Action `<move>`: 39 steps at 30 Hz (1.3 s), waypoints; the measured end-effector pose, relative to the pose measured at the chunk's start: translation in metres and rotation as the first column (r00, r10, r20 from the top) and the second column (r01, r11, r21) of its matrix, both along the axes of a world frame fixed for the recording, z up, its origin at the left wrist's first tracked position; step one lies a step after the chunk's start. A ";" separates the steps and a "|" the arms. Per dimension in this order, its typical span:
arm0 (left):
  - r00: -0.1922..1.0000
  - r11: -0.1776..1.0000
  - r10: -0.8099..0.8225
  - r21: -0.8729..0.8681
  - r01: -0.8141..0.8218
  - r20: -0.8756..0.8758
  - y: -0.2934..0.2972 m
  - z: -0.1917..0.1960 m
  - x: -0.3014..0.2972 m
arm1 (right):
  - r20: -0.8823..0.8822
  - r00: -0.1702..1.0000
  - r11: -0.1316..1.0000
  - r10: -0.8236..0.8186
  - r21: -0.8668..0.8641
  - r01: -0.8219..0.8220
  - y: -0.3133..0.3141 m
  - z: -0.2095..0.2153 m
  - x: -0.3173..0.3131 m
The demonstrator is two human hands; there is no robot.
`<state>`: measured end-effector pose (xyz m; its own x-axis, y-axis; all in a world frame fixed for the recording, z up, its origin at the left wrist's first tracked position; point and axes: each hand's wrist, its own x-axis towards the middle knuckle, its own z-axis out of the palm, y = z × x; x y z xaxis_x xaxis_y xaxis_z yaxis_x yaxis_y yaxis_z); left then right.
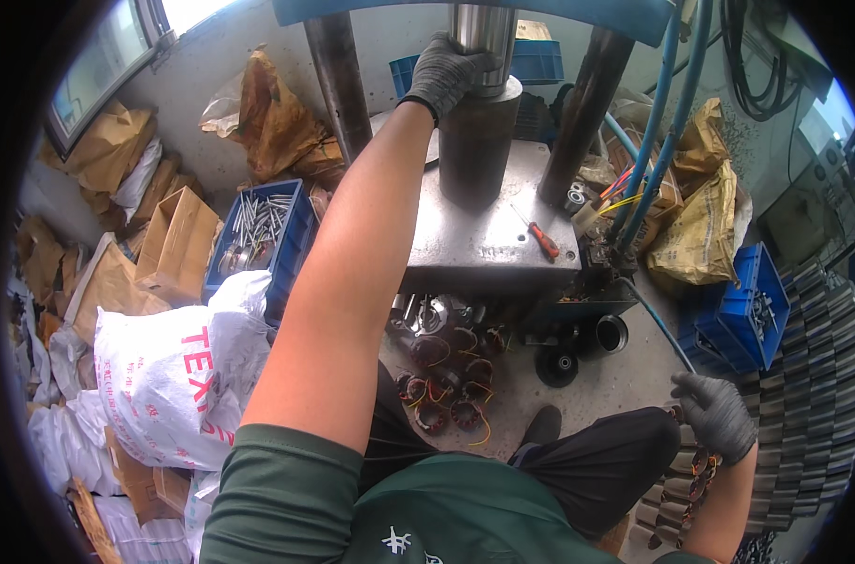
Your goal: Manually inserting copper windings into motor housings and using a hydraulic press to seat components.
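your left hand (446, 70) gripped the steel cylinder (479, 141) at the back edge of the press surface (484, 240); right hand (719, 414) closed on stacked stator cores (681, 489). best kept the cylinder plumb.

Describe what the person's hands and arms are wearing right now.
Both the left hand and the right hand wear dark grey knitted work gloves with snug ribbed cuffs at the wrist. The forearms are bare. Short dark green sleeves of a T-shirt cover the upper arms; a small white mark sits on the shirt's chest.
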<state>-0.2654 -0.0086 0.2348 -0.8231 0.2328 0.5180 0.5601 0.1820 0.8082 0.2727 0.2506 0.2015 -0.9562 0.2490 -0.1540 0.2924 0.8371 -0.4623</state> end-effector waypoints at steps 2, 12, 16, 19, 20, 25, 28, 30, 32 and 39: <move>1.000 1.000 -0.001 0.003 0.001 -0.015 0.001 -0.001 -0.002 | 0.012 1.000 0.999 0.028 0.017 -0.028 0.004 -0.002 0.003; 0.999 0.999 0.035 0.009 -0.035 -0.016 0.005 -0.004 -0.006 | -0.084 0.996 1.000 -0.004 -0.025 0.002 0.005 -0.007 0.006; 1.000 0.999 0.018 0.027 -0.018 -0.018 0.002 -0.004 -0.009 | -0.097 0.995 1.000 0.020 0.016 -0.018 0.005 -0.005 0.004; 1.000 1.000 -0.002 0.026 0.002 -0.026 0.003 -0.004 -0.006 | -0.080 0.989 0.989 0.122 0.099 -0.113 0.009 -0.005 0.004; 1.000 1.000 -0.001 0.024 0.002 -0.026 0.003 -0.003 -0.005 | 0.028 0.987 0.979 0.160 0.124 -0.162 0.008 -0.001 0.001; 0.999 0.999 0.000 0.051 0.002 -0.044 0.002 -0.006 -0.014 | -0.029 1.000 0.998 0.009 0.057 -0.007 0.007 -0.004 0.002; 0.999 0.998 0.003 0.070 -0.001 -0.032 0.005 -0.009 -0.014 | 0.139 0.964 0.948 0.225 0.198 -0.250 0.009 -0.002 0.000; 0.999 0.998 0.002 0.061 0.000 -0.033 0.004 -0.008 -0.013 | 0.119 0.980 0.981 0.156 0.096 -0.168 0.005 0.001 -0.002; 0.999 0.999 0.004 0.050 -0.003 -0.034 0.004 -0.007 -0.011 | -0.096 0.993 0.998 -0.061 -0.018 0.060 0.006 -0.004 -0.001; 1.000 0.999 0.003 0.053 -0.002 -0.016 0.005 -0.003 -0.003 | 0.051 0.992 0.986 0.115 0.120 -0.120 0.010 -0.007 0.000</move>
